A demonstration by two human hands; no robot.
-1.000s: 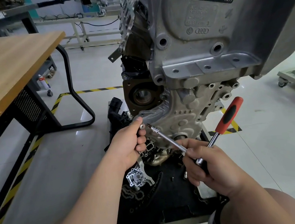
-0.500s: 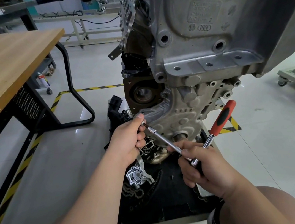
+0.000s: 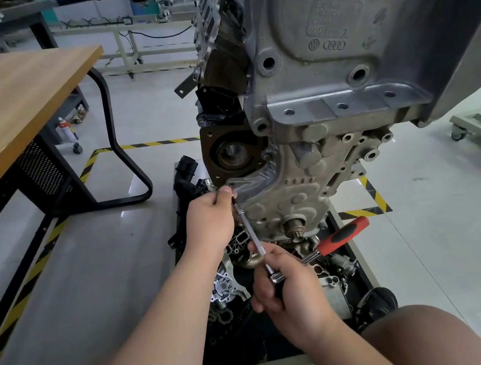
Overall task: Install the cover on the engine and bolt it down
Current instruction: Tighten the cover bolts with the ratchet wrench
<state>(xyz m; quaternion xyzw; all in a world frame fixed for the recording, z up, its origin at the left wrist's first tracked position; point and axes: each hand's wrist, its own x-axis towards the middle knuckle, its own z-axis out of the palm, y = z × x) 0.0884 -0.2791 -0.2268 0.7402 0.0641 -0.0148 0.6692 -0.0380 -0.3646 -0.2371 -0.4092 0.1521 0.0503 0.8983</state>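
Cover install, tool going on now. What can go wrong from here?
1. The extension meets the cover at a slant, so threads may cross.
2. The left hand pinches the extension tip at the cover edge; if the right hand swings the ratchet, fingers could get nipped.

workshop: engine [image 3: 327, 86], hazard-taped floor [image 3: 374, 196]

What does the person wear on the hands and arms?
Nothing that shows. The left hand and the right hand are bare, with no gloves or rings visible, and both forearms are uncovered as far as the frame reaches: no sleeve, watch or band in view.
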